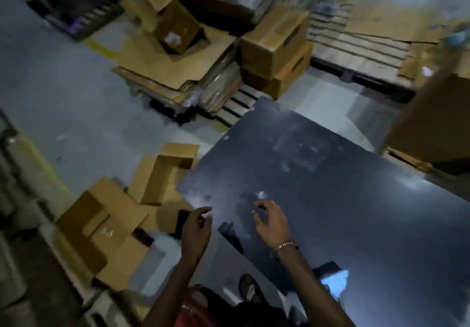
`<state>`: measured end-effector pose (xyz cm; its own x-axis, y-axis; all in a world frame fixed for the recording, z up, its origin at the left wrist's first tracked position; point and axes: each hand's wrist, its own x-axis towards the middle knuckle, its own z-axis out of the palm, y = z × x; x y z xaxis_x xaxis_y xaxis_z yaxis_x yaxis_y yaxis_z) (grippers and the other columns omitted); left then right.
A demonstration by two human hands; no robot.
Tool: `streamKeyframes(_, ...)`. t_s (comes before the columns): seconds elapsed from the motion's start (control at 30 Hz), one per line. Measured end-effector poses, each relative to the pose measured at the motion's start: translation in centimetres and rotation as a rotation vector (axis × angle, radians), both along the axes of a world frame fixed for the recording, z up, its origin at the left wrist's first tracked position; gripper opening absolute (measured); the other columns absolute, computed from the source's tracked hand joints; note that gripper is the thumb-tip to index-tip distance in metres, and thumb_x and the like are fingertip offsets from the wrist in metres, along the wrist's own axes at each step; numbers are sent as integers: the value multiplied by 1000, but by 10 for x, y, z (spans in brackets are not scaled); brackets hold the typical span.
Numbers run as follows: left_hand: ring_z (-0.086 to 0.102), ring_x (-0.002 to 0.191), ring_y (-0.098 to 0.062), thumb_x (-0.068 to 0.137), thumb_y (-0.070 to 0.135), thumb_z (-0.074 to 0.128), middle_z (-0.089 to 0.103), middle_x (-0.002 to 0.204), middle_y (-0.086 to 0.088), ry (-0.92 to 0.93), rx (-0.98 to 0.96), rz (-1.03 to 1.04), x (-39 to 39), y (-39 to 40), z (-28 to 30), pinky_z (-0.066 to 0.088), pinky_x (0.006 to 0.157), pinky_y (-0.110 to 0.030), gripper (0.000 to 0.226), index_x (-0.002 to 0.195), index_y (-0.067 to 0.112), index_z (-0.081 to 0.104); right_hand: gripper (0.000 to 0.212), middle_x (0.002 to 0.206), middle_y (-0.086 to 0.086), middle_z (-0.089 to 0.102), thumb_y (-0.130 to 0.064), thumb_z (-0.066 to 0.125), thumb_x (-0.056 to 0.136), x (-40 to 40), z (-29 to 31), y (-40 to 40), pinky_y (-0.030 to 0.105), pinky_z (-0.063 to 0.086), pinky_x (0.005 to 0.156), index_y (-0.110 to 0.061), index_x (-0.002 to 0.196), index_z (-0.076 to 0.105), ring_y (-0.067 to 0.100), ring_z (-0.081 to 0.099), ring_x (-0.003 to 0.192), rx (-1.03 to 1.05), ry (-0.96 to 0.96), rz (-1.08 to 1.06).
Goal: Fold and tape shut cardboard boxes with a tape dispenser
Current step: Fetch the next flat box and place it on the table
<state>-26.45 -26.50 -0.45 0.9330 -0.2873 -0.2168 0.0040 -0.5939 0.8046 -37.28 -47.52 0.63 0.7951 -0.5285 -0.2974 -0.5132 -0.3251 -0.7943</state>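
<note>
A dark, scuffed surface [330, 174] fills the right of the view. On the floor [63, 85] to its left lie opened cardboard boxes [114, 214], flaps spread. The person's left hand [197, 230] hovers at the surface's edge, fingers loosely curled, holding nothing. The right hand [270, 221], a bracelet [284, 245] at its wrist, hangs over the surface with fingers spread and bent, empty.
</note>
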Motion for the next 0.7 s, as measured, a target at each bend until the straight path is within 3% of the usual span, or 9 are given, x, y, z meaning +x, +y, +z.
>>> streamKeyframes(0.17, 66, 106, -15, 104, 15, 65, 72, 114, 3, 74, 35, 247, 25, 69, -5, 54, 90, -34, 18, 119, 17, 74, 26, 123, 12, 65, -23, 65, 96, 65, 6, 38, 51, 52, 94, -12, 119, 68, 35, 63, 108, 4, 77, 237)
streamKeyframes(0.3, 68, 105, -16, 99, 33, 68, 71, 116, 7, 117, -7, 420, 17, 118, -13, 58, 88, -43, 21, 119, 27, 73, 36, 124, 12, 64, -38, 59, 94, 108, 0, 71, 51, 52, 92, -14, 120, 66, 37, 63, 109, 24, 80, 441)
streamKeyframes(0.4, 66, 109, -15, 104, 28, 67, 68, 123, 7, 188, -17, 542, 15, 158, -23, 57, 94, -48, 17, 121, 27, 71, 31, 126, 10, 63, -32, 61, 100, 140, -3, 104, 37, 49, 92, -14, 126, 66, 31, 63, 113, 21, 99, 525)
streamKeyframes(0.57, 64, 117, -22, 106, 26, 64, 66, 129, 5, 284, -33, 635, 50, 234, -41, 54, 102, -52, 18, 124, 26, 69, 19, 113, 9, 70, -21, 65, 100, 211, -12, 171, 6, 38, 74, -10, 115, 70, 26, 65, 102, -35, 77, 667)
streamKeyframes(0.6, 64, 117, -22, 106, 26, 64, 66, 130, 3, 279, -14, 656, 62, 250, -46, 54, 101, -51, 20, 125, 25, 69, 19, 111, 8, 69, -23, 64, 100, 230, -15, 186, 7, 40, 72, -12, 114, 69, 25, 65, 100, -54, 80, 703)
streamKeyframes(0.7, 63, 118, -27, 106, 21, 65, 65, 130, -2, 317, -10, 735, 104, 307, -74, 53, 101, -52, 22, 128, 21, 68, 21, 113, 1, 66, -30, 61, 100, 290, -35, 244, 29, 51, 81, -19, 118, 66, 20, 65, 101, -81, 106, 789)
